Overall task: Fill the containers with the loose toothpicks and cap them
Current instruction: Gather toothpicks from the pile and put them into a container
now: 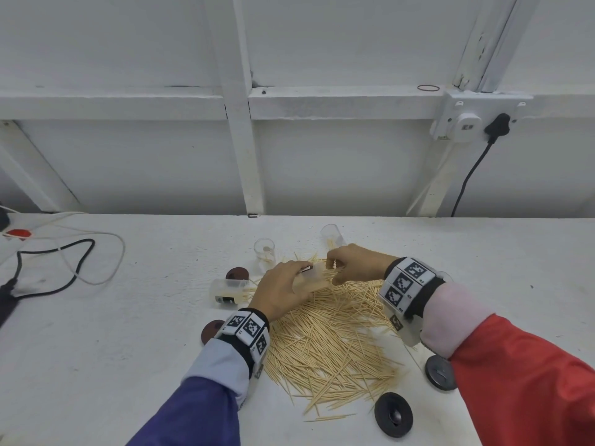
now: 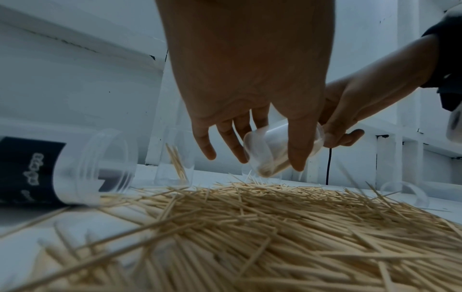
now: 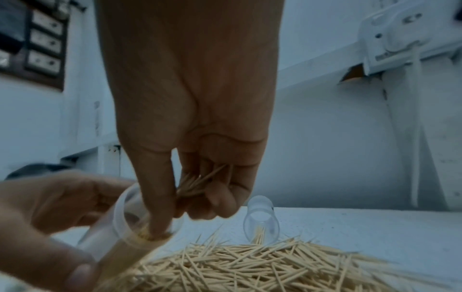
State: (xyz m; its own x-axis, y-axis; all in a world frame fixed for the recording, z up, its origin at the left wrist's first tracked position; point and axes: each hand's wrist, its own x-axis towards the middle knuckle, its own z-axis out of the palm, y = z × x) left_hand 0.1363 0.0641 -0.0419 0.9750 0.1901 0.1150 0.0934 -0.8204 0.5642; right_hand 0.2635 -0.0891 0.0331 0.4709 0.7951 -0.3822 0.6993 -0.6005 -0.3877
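A big heap of loose toothpicks [image 1: 335, 336] covers the white table [image 1: 128, 365] in front of me. My left hand [image 1: 283, 291] grips a clear container [image 1: 314, 280] tilted on its side above the heap; it shows in the left wrist view as the container [image 2: 270, 150] and in the right wrist view as the container [image 3: 125, 233], partly filled. My right hand [image 1: 351, 263] pinches a bunch of toothpicks [image 3: 197, 181] at the container's mouth, its thumb [image 3: 157, 197] reaching inside.
An upright clear container [image 1: 264, 251] and another [image 1: 333, 235] stand behind the heap. A labelled one [image 1: 228, 289] lies on its side at left. Brown caps [image 1: 237, 273] [image 1: 211, 329] and black caps [image 1: 393, 413] [image 1: 439, 371] lie around. Cables [image 1: 74, 259] trail far left.
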